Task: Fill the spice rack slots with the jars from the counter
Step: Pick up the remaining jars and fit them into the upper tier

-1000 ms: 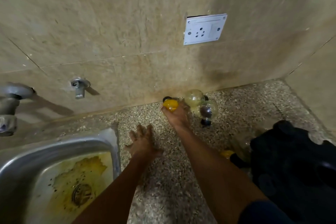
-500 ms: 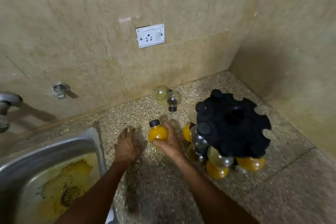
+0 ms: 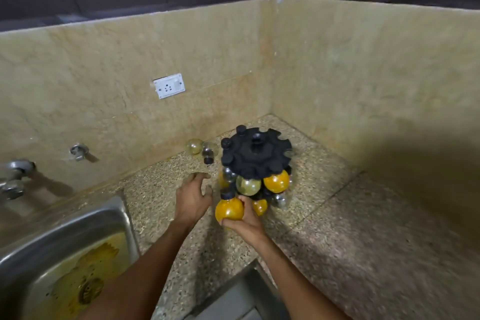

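Yellow spice jar (image 3: 229, 211): gripped in right hand (image 3: 245, 223), neck upright, just below-left of black carousel rack (image 3: 255, 156). Left hand (image 3: 191, 196): spread, empty, beside it. Two jars (image 3: 202, 149) lie beyond on desk (image 3: 324, 215).

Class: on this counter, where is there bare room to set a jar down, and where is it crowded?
Free: the counter right of the rack, up to the side wall; also the strip between sink and left hand. Crowded: around the rack's foot, and by the two loose jars at the back wall.
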